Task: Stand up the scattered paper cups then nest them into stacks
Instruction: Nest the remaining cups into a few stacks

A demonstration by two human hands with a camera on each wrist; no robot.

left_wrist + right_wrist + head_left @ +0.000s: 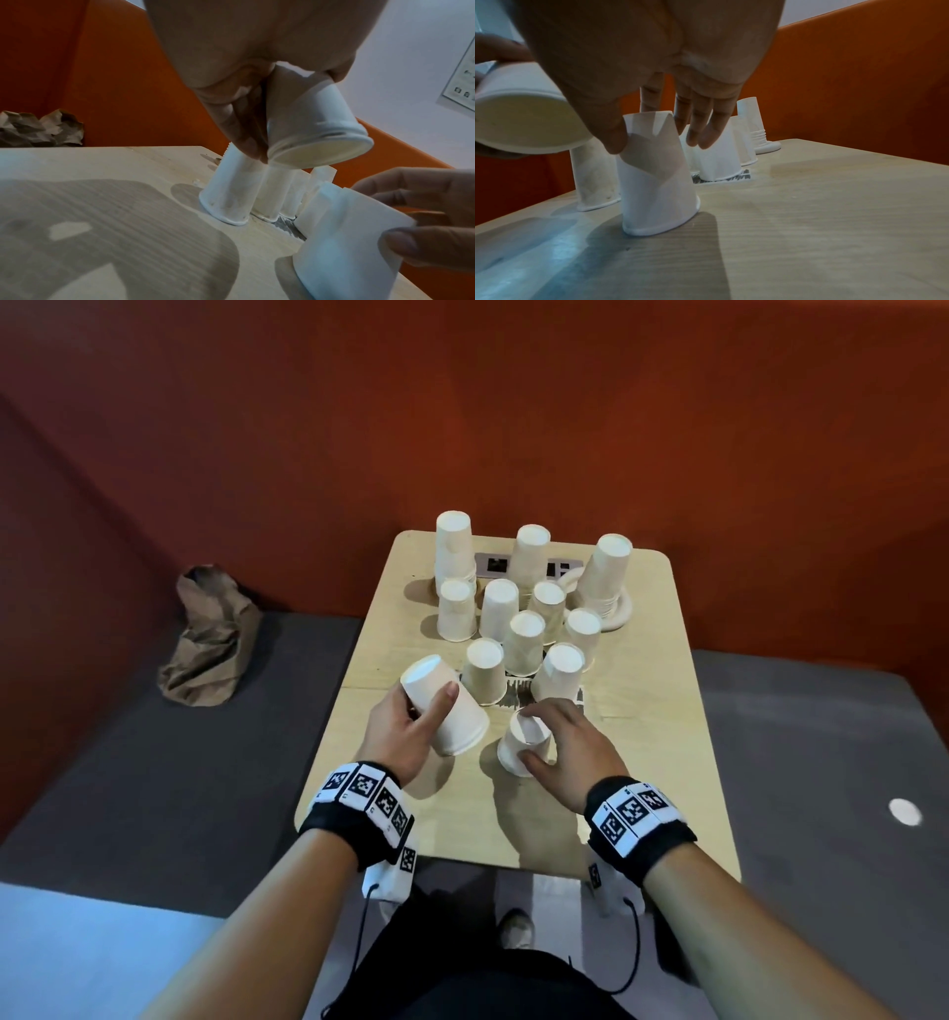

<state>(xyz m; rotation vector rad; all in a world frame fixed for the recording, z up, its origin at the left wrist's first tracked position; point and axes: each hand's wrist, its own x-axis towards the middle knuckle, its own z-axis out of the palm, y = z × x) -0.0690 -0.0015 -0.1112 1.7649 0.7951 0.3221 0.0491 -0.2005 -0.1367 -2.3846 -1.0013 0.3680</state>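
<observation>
An orange-red wall (513, 403) backs a grey bench seat (128, 788), and set against the wall is a pale wooden table (642, 788) crowded at its far end with white paper cups, all mouth-down. Along the back edge stand three taller nested stacks: one at the left (454, 546), one in the middle (531, 557), and one at the right (606, 572) that sits on a pale ring-shaped object (619, 613). In front of them a cluster of single inverted cups (524, 642) stands close together. On the seat to the left of the table lies a crumpled brown paper bag (210, 639). Nearer the person, the left hand (405, 731) is wrapped around a paper cup (444, 706), thumb across its side, holding it tilted in the air with the open mouth angled down towards the right. Just beside it the right hand (570, 752) pinches a dented paper cup (524, 744) between thumb and fingers; that cup is mouth-down, leaning, with one edge of its rim on the tabletop. Both wrists wear black bands (639, 819) with square printed markers.
</observation>
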